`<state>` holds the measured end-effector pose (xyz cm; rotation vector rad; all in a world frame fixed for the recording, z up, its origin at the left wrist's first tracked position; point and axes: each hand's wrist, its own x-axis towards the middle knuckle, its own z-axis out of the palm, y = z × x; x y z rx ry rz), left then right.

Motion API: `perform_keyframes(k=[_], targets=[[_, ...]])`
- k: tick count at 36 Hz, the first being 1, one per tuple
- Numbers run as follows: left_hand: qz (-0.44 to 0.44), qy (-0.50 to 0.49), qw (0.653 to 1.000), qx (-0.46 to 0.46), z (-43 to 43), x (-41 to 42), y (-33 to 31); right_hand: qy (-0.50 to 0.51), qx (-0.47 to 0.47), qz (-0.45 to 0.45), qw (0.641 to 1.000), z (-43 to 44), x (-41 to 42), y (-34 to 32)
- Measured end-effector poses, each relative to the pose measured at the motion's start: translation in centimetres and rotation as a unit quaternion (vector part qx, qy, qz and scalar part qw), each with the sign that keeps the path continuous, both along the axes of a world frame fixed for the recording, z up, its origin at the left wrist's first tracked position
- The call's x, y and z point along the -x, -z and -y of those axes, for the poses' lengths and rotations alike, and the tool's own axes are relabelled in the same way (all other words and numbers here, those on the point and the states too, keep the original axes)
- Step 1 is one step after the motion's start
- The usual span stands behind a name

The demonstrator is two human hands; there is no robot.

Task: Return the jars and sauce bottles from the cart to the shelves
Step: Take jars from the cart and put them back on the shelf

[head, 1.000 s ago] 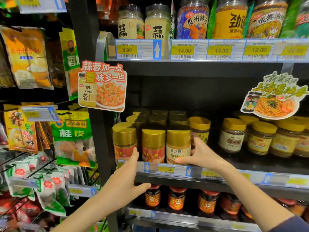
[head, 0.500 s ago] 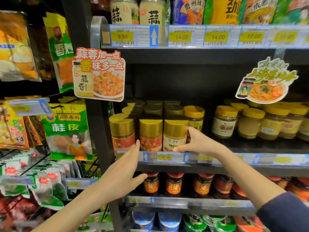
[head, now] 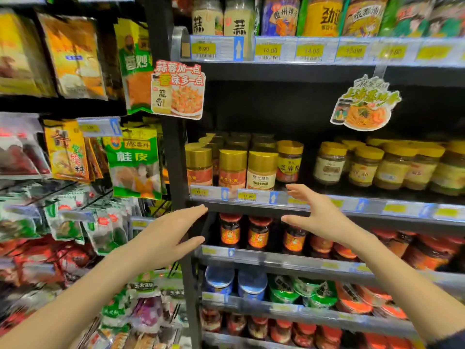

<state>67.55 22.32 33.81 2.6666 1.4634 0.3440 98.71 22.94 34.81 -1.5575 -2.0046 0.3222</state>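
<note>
Gold-lidded jars [head: 261, 170] stand in rows at the left of the middle shelf [head: 352, 205], with a yellow-lidded sesame paste jar [head: 289, 162] to their right. My right hand [head: 318, 215] hovers in front of the shelf edge just below that jar, fingers spread and holding nothing. My left hand [head: 171, 235] is lower and to the left, by the black shelf post [head: 176, 172], also spread and holding nothing. Red-lidded sauce jars [head: 258, 233] line the shelf below, between my hands. The cart is out of view.
More yellow-lidded jars [head: 392, 165] fill the right of the middle shelf. Tall jars [head: 234, 18] sit on the top shelf above price tags. Hanging spice packets [head: 133, 162] crowd the left rack. Two promo signs [head: 177, 89] stick out from the shelving. Lower shelves hold tins and tubs.
My right hand has let go of the gold-lidded jar and drawn back from the shelf, opening wide. My left hand has dropped slightly. The camera has tilted downwards.
</note>
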Motion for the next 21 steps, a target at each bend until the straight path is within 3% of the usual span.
perform_keyframes(k=[8,15,21], targets=[[-0.052,-0.041,0.997,-0.026,6.3,3.9,0.7,-0.077,0.031,0.132,0.988,4.4,4.1,2.5],[-0.097,-0.139,0.985,-0.016,10.7,11.0,2.0,-0.176,0.050,0.259,0.948,4.7,11.5,2.7],[-0.107,-0.228,0.968,0.008,14.9,19.6,3.7,-0.274,0.018,0.314,0.909,3.6,21.0,2.4]])
